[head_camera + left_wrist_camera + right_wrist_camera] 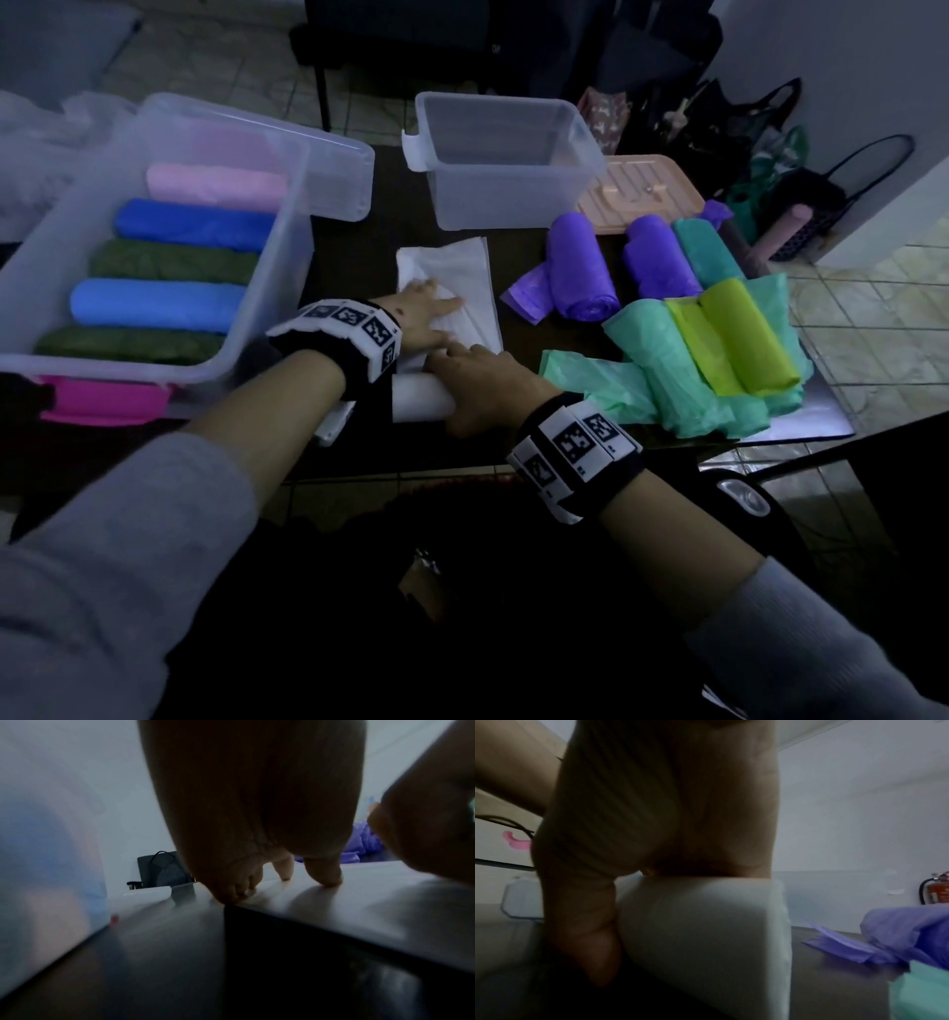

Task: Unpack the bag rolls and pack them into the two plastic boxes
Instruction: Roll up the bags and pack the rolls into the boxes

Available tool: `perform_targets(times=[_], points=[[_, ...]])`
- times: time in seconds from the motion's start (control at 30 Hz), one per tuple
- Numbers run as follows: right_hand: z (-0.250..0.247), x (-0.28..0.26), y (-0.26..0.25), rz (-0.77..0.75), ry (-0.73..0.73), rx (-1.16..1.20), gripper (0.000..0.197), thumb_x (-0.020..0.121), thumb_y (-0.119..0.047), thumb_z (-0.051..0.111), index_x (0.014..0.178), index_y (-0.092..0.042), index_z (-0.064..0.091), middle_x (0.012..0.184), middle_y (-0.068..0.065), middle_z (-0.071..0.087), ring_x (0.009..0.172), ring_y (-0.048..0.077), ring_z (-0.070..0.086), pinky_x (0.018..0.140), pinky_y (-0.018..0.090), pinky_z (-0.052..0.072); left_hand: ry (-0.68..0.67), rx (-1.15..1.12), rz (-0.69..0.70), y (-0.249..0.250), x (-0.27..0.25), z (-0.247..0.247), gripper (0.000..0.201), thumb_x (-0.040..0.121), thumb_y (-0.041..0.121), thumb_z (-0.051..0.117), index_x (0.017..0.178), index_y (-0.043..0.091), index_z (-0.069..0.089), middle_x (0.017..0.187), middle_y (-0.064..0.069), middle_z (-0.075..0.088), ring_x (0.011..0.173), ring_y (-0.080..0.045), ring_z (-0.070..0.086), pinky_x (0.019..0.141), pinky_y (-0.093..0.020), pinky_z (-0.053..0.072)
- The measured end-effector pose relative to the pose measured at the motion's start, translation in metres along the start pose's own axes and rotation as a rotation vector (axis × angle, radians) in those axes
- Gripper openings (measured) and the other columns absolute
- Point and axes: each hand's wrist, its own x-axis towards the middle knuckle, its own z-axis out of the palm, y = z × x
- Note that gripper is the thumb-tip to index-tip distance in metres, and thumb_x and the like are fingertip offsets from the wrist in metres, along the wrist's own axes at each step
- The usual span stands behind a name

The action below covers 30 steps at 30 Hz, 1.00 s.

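Our left hand (426, 313) presses flat on the white sheet (462, 277) while our right hand (482, 385) grips the white roll (418, 403). Both lie on the surface (354, 246) between the two boxes (287, 205).

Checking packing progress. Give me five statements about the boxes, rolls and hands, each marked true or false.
1. The big box holds five rolls. True.
2. The small box is full. False: it holds nothing.
3. The left hand lies flat on the white sheet. True.
4. The right hand grips a purple roll. False: it holds the white roll.
5. The yellow roll lies in a box. False: it lies on the table, on green rolls.
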Motion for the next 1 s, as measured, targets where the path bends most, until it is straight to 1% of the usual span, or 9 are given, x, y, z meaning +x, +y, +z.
perform_targets(times=[0.2, 0.3, 0.4, 0.5, 0.63, 0.73, 0.83, 0.9, 1.0], points=[[-0.002, 0.001, -0.002, -0.007, -0.029, -0.002, 0.059, 0.082, -0.032, 0.065, 0.132, -0.016, 0.039, 0.14, 0.01, 0.036, 0.122, 0.028, 0.043, 0.099, 0.046, 0.036, -0.027, 0.024, -0.02, 0.003, 0.001, -0.005, 0.066, 0.096, 0.045, 0.04, 0.15, 0.032, 0.003, 0.158, -0.008, -0.01, 0.145, -0.026, -0.007, 0.116, -0.052, 0.011], [0.003, -0.002, 0.002, -0.008, 0.036, 0.081, 0.06, 0.08, -0.029, 0.068, 0.13, -0.014, 0.038, 0.137, 0.01, 0.041, 0.12, 0.029, 0.046, 0.098, 0.045, 0.039, -0.025, 0.027, -0.02, 0.005, 0.0, -0.005, 0.065, 0.096, 0.044, 0.041, 0.15, 0.032, 0.006, 0.158, -0.007, -0.009, 0.145, -0.027, -0.005, 0.115, -0.054, 0.013], [0.005, -0.008, 0.008, -0.033, 0.114, 0.2, 0.06, 0.077, -0.023, 0.071, 0.126, -0.011, 0.038, 0.127, 0.01, 0.051, 0.113, 0.027, 0.053, 0.09, 0.036, 0.044, -0.011, 0.019, -0.018, 0.003, 0.0, -0.003, 0.066, 0.095, 0.045, 0.042, 0.15, 0.033, 0.007, 0.158, -0.008, -0.008, 0.145, -0.027, -0.004, 0.115, -0.055, 0.015], [0.006, -0.012, 0.011, -0.032, 0.145, 0.242, 0.059, 0.077, -0.021, 0.071, 0.125, -0.008, 0.041, 0.124, 0.01, 0.055, 0.112, 0.025, 0.054, 0.083, 0.029, 0.041, 0.022, -0.029, -0.017, 0.002, -0.003, -0.001, 0.066, 0.095, 0.044, 0.044, 0.15, 0.032, 0.009, 0.158, -0.009, -0.007, 0.146, -0.026, -0.002, 0.116, -0.051, 0.013], [0.002, -0.013, 0.016, -0.032, 0.125, 0.343, 0.053, 0.076, -0.02, 0.075, 0.122, -0.009, 0.049, 0.121, 0.009, 0.057, 0.111, 0.022, 0.054, 0.082, 0.023, 0.038, 0.063, -0.105, 0.0, 0.002, -0.006, 0.0, 0.069, 0.094, 0.039, 0.049, 0.15, 0.028, 0.01, 0.158, -0.009, -0.004, 0.146, -0.025, 0.0, 0.117, -0.044, 0.011], [-0.003, -0.008, 0.021, -0.041, 0.114, 0.313, 0.051, 0.074, -0.026, 0.078, 0.118, -0.011, 0.057, 0.122, 0.01, 0.05, 0.113, 0.023, 0.048, 0.088, 0.025, 0.037, 0.107, -0.155, -0.024, -0.001, -0.009, -0.001, 0.069, 0.092, 0.037, 0.054, 0.149, 0.026, 0.017, 0.158, -0.007, 0.003, 0.145, -0.025, 0.009, 0.117, -0.04, 0.015], [-0.01, -0.002, 0.027, -0.023, 0.047, 0.274, 0.054, 0.078, -0.033, 0.073, 0.126, -0.015, 0.055, 0.125, 0.009, 0.049, 0.115, 0.023, 0.047, 0.092, 0.027, 0.037, 0.159, -0.207, -0.051, -0.004, -0.012, 0.0, 0.066, 0.09, 0.037, 0.057, 0.147, 0.021, 0.027, 0.158, -0.006, 0.007, 0.144, -0.024, 0.015, 0.116, -0.037, 0.017], [-0.014, 0.002, 0.032, -0.01, 0.026, 0.294, 0.056, 0.082, -0.034, 0.07, 0.131, -0.017, 0.05, 0.128, 0.007, 0.051, 0.115, 0.019, 0.048, 0.089, 0.024, 0.035, 0.229, -0.247, -0.039, -0.004, -0.015, -0.001, 0.06, 0.088, 0.034, 0.061, 0.141, 0.019, 0.038, 0.155, -0.008, 0.018, 0.14, -0.024, 0.025, 0.112, -0.036, 0.025], [-0.017, 0.007, 0.038, 0.05, 0.019, 0.411, 0.056, 0.082, -0.037, 0.069, 0.128, -0.016, 0.045, 0.127, 0.004, 0.052, 0.111, 0.015, 0.05, 0.089, 0.025, 0.039, 0.348, -0.346, -0.015, -0.001, -0.025, -0.008, 0.035, 0.087, 0.028, 0.064, 0.12, 0.016, 0.059, 0.13, -0.007, 0.052, 0.113, -0.018, 0.053, 0.09, -0.028, 0.042]])
